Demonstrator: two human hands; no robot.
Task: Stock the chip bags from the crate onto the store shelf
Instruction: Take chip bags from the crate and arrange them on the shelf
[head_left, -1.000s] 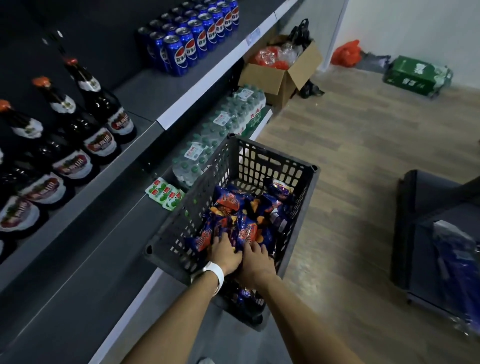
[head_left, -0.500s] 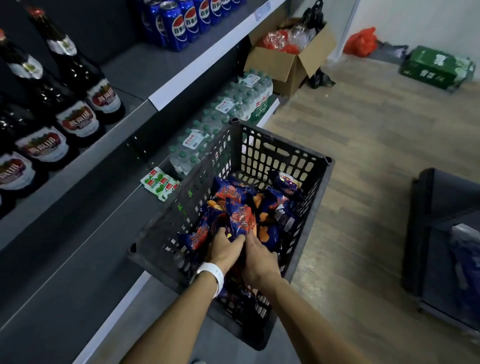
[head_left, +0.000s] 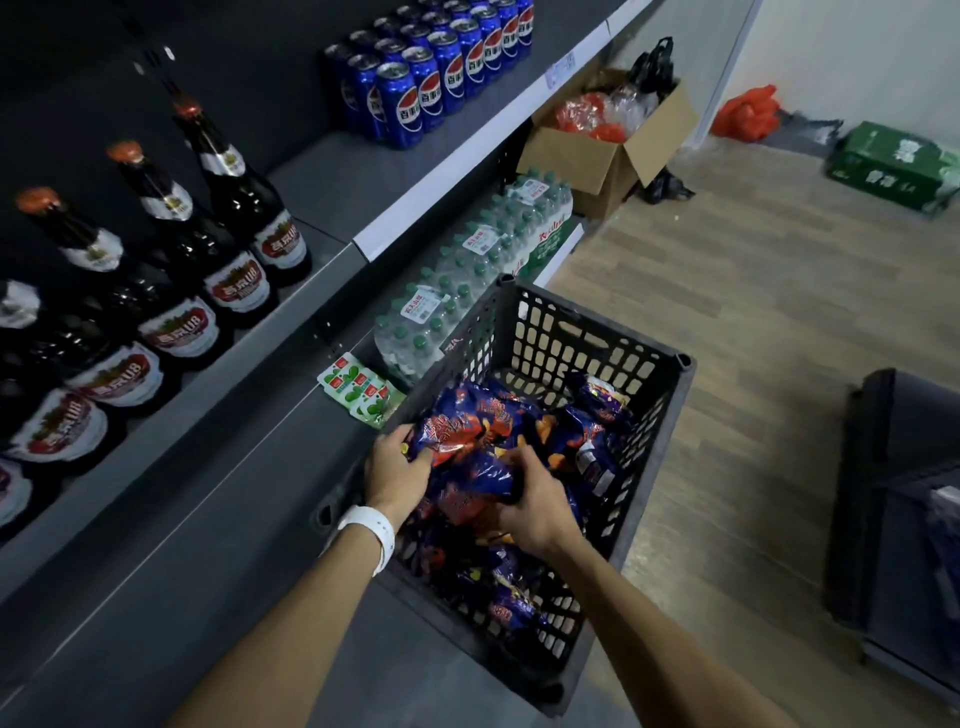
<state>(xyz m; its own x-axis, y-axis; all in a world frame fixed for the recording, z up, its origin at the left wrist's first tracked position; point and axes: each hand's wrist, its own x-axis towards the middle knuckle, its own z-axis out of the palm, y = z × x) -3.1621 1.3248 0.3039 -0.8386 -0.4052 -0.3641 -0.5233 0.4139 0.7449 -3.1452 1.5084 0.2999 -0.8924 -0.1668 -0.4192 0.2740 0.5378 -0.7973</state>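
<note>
A black slotted crate (head_left: 670, 410) stands on the floor against the shelving, holding several blue-and-red chip bags (head_left: 587, 441). My left hand (head_left: 392, 475), with a white wristband, grips the left end of a small bunch of chip bags (head_left: 457, 434) raised to the crate's rim. Beside it, my right hand (head_left: 535, 506) clasps the same bunch from the right and below. A dark grey store shelf (head_left: 218, 467) runs along the left of the crate, its near stretch bare.
Dark beer bottles (head_left: 234, 270) and blue cola cans (head_left: 421, 78) fill the upper shelf. Green candy packs (head_left: 361, 389) and shrink-wrapped water bottles (head_left: 467, 291) lie on the lower levels. A cardboard box (head_left: 608, 150), a green case (head_left: 893, 166) and a dark cart (head_left: 898, 499) stand on the wooden floor.
Both hands have closed on a bunch of chip bags and lifted it from the pile up to the crate's rim, toward the left. The camera view has swung slightly.
</note>
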